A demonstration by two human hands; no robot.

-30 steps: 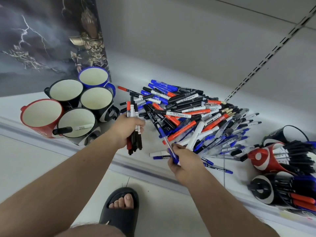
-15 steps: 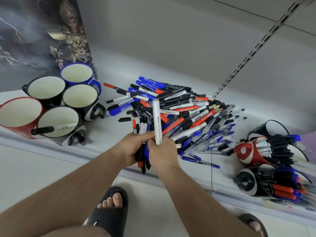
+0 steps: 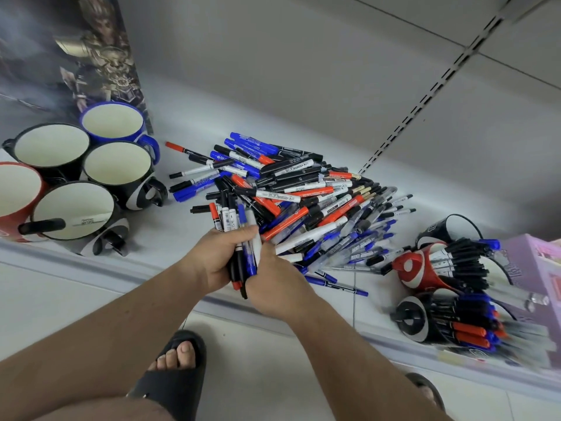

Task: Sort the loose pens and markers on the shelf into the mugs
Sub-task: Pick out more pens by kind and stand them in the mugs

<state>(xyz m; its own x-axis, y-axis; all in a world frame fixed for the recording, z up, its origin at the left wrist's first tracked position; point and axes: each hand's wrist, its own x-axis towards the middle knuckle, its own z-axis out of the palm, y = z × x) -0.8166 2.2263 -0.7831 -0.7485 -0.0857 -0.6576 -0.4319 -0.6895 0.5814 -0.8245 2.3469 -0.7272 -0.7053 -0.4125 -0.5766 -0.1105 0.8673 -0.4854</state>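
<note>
A pile of loose pens and markers in black, blue, red and white lies mid-shelf. My left hand grips a bundle of markers upright at the pile's near edge. My right hand is pressed against the bundle from the right and pinches a white marker into it. Several upright mugs stand at the left: a blue mug, two black mugs, a red mug, and a black-and-white mug holding one black marker.
At the right, a red mug and two black mugs lie on their sides, the red and lower black stuffed with pens. A pink box sits beside them. A poster leans at the back left. My sandalled foot is below the shelf edge.
My right hand lifted a white marker out of the pile, brought it to my left hand and laid it into the bundle. The view shifted slightly to the right.
</note>
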